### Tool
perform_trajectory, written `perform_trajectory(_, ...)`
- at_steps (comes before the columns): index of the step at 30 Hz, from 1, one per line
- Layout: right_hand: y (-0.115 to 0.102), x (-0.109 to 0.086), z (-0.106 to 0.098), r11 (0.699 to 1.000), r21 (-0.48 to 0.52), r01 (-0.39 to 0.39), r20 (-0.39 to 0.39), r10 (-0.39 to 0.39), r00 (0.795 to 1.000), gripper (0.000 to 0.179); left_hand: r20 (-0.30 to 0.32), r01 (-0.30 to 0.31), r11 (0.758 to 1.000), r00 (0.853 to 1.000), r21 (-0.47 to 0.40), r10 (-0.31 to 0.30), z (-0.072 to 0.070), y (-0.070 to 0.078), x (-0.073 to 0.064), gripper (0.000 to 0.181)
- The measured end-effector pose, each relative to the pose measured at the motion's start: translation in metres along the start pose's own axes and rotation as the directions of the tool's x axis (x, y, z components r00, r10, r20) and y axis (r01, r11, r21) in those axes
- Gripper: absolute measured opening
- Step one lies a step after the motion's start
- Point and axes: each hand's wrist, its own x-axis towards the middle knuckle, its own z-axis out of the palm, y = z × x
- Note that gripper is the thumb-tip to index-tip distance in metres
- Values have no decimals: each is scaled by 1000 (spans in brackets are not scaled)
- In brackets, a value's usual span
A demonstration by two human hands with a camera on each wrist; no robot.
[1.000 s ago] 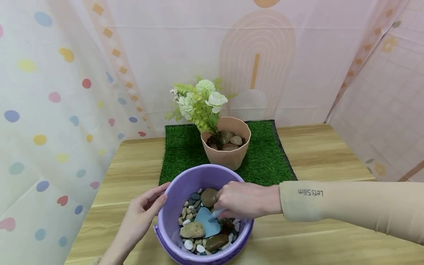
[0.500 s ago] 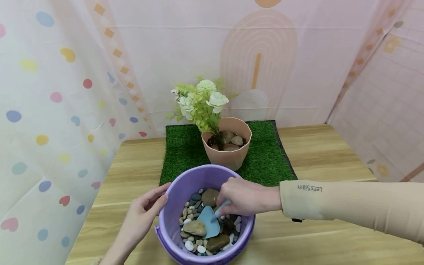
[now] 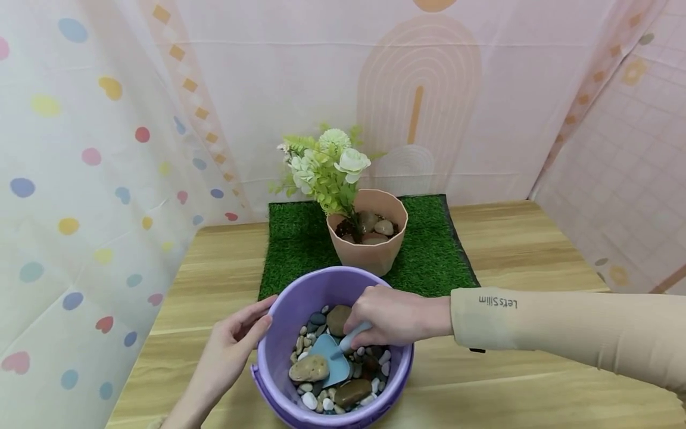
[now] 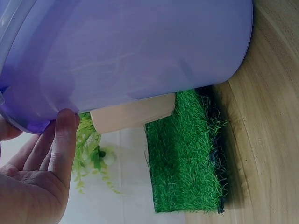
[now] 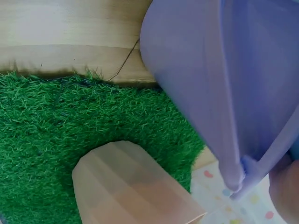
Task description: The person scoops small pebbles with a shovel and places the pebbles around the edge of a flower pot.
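Observation:
A purple bucket holds pebbles and several larger stones. Inside it, my right hand grips the pale blue handle of a small trowel. The trowel's blue blade lies among the pebbles, its edge against a large tan stone. A brown stone is nearer the front, and another lies behind, partly covered by the hand. My left hand holds the bucket's left rim; in the left wrist view its fingers lie along the outer wall. The right wrist view shows only a bit of the right hand.
Behind the bucket, a peach flower pot with white flowers and stones stands on a green turf mat. The wooden table extends to both sides. Patterned curtains hang at the back and sides.
The trowel blade first shifted slightly right and its handle came more into view; now it has moved left, and the tan stone has shifted left with it. The left hand stays at the rim.

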Motion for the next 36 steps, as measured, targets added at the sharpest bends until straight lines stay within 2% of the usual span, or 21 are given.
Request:
perform_trajectory(5,9,-6,-1,997,15,72,-4,-72,997,15,3,2,1000,1000,-1,-2,1,0,0,42)
perform_trajectory(14,5,10,1,997,6,72,29,-72,997,16,-16,24,1000,1000,9,-24,-2,-1,-4,42)
perform_trajectory(18,8,6,-6,997,40,67,32,-68,997,18,-7,-6,1000,1000,2,6,-2,-2,-3,41)
perform_trajectory(22,13,-4,-13,989,143,32,28,-36,999,21,-3,-32,999,999,4,32,-1,-2,-2,41)
perform_trajectory(26,17,-12,-16,968,251,-18,12,16,1000,24,0,-34,999,999,0,34,-1,-1,-1,41)
perform_trajectory(36,25,-30,-25,915,386,-116,-58,149,987,21,5,-36,999,999,-13,36,0,-2,1,41)
